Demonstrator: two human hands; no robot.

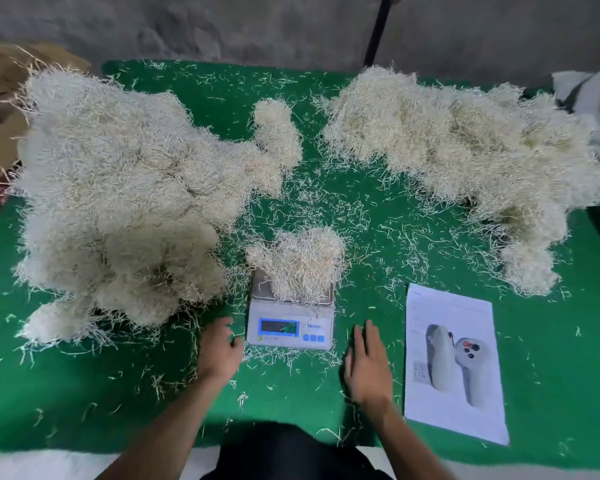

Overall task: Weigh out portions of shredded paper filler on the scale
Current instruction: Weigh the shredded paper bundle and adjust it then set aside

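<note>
Scale: small white digital kitchen scale (290,320) on green felt table cover (361,216), centre front.
Portion: clump of pale shredded paper filler (298,263) resting on scale platform.
Left hand (219,349): beside scale, fingers relaxed, holding nothing.
Right hand (368,363): flat on cover, fingers straight, empty.
Supply: large filler heap (118,202) left; second filler heap (465,157) right.
Sheet: white printed paper (454,362) right of hand.

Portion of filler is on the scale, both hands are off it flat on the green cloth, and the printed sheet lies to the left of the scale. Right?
Not quite. The head view shows the printed sheet to the right of the scale, beside the right hand. The rest holds: a portion of filler sits on the scale, and the left hand and right hand lie off it on the green cloth.
</note>
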